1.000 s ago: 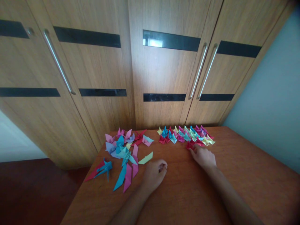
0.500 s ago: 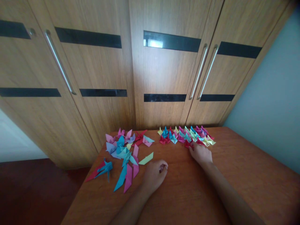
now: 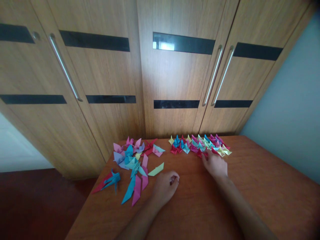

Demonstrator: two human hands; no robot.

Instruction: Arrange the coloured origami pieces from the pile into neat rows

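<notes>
My right hand [image 3: 215,164] reaches to the front edge of a cluster of small folded-paper stars [image 3: 186,147] in many colours. Its fingers are pinched at a red paper star [image 3: 199,153] there, partly hidden by the fingertips. My left hand [image 3: 165,187] rests on the table, curled into a loose fist with nothing seen in it. Just beyond it lies a pale yellow folded strip [image 3: 156,169]. Further left is a spread of origami cranes [image 3: 128,151], with pink folded strips [image 3: 136,190] and a blue folded strip [image 3: 129,190] in front.
A blue paper crane [image 3: 113,179] lies over a red folded piece [image 3: 101,185] near the left edge of the brown table [image 3: 192,213]. A wooden wardrobe [image 3: 172,80] with metal handles stands right behind the table. On the right is a pale blue wall [image 3: 290,110].
Almost nothing has moved. My right hand shifts very slightly at the red star, and the view tilts a little. My left hand keeps its place.
</notes>
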